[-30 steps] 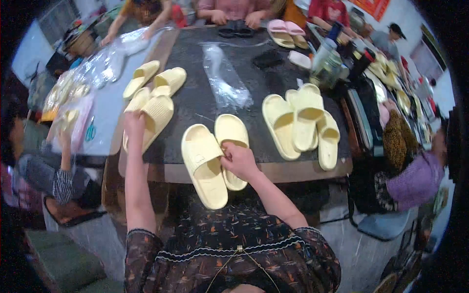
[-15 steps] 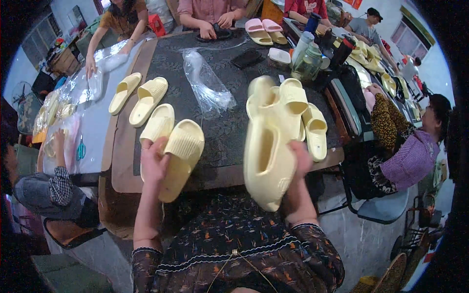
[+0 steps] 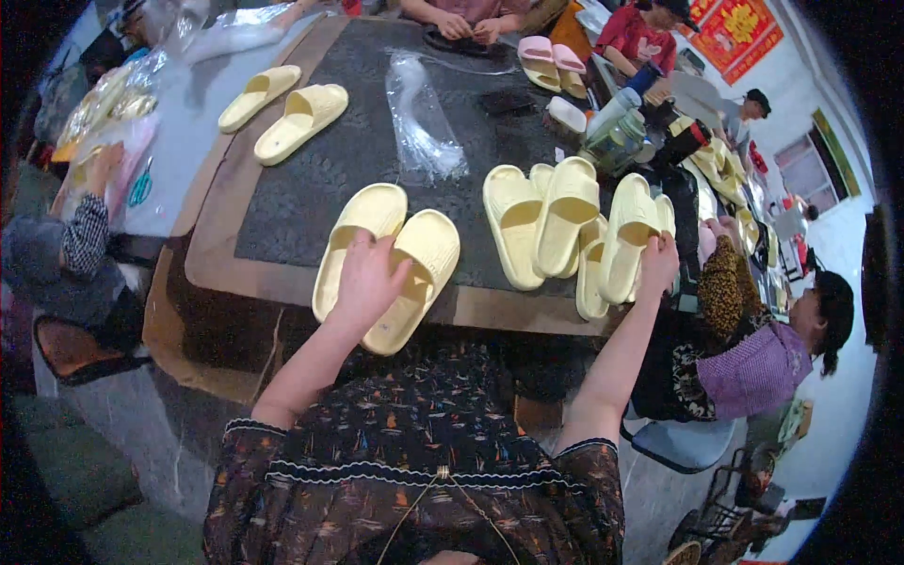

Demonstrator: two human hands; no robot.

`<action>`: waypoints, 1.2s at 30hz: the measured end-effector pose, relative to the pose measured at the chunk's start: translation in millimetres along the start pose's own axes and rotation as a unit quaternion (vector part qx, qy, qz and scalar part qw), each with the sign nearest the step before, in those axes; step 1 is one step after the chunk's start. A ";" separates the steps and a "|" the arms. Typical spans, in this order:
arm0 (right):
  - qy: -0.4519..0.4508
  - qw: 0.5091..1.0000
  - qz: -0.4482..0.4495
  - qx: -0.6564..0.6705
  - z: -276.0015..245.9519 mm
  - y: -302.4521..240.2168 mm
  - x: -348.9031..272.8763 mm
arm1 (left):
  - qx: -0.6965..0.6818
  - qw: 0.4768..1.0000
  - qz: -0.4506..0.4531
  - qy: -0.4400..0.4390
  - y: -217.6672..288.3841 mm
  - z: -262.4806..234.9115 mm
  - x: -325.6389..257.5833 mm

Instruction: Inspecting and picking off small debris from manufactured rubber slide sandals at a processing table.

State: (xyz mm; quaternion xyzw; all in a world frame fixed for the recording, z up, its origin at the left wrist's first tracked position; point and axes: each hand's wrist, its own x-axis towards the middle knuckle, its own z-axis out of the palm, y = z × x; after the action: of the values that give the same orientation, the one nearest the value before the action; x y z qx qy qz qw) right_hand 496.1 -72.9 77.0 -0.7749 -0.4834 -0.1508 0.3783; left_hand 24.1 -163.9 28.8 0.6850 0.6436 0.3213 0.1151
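My left hand point(image 3: 369, 275) rests on a pair of pale yellow slippers point(image 3: 426, 259) lying side by side at the table's near edge, fingers spread over both. My right hand point(image 3: 656, 262) grips another pale yellow slipper point(image 3: 629, 234) at the right end of a pile of like slippers point(image 3: 541, 221). The dark mat point(image 3: 339, 160) under them covers the table top.
Two more yellow slippers point(image 3: 282, 104) lie at the far left of the mat, with a clear plastic bag point(image 3: 424, 122) mid-table. Pink slippers point(image 3: 551, 61), a jar point(image 3: 617, 141) and cups stand at the back right. Other people sit around the table; one point(image 3: 763, 358) is close on my right.
My right hand has carried its slippers from in front of me to the pile at the right. My left hand has laid its pair flat on the table edge.
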 end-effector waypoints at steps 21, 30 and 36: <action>-0.381 0.847 -0.278 0.245 85.2 -260.5 -164.0 | 0.036 0.997 0.057 0.038 -38.6 -50.7 52.9; -0.438 0.838 -0.221 0.238 114.9 -279.6 -178.9 | 0.036 0.999 0.023 -0.010 -53.4 -10.5 82.0; -0.331 0.844 -0.140 0.397 132.0 -279.2 -190.1 | 0.021 0.998 -0.020 -0.056 -55.2 -8.5 103.0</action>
State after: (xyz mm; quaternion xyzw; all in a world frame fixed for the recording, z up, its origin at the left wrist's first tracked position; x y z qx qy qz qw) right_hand 145.1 -28.2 -2.2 -0.4863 -0.7019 0.2685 0.4459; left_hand -29.1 -59.6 33.8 0.6911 0.6564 0.2663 0.1435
